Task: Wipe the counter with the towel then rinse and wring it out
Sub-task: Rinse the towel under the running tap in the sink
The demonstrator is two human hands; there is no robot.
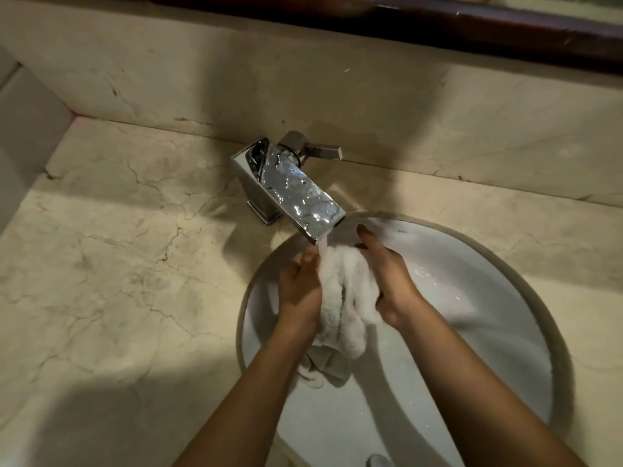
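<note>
Left hand (300,288) and right hand (392,281) are gripping the towel (344,298) by its middle, at nine and three o'clock; it is looking soft, soggy and heavy.

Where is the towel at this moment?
In the head view the towel sits right of centre, bunched between the left hand and the right hand, over the sink and just under the faucet, whose water runs onto it.

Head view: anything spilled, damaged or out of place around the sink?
Nothing clearly wrong. Water from the faucet falls on the towel, held by the left hand and right hand over the sink. Dark branching lines cross the counter; veins or cracks, I cannot tell.
</note>
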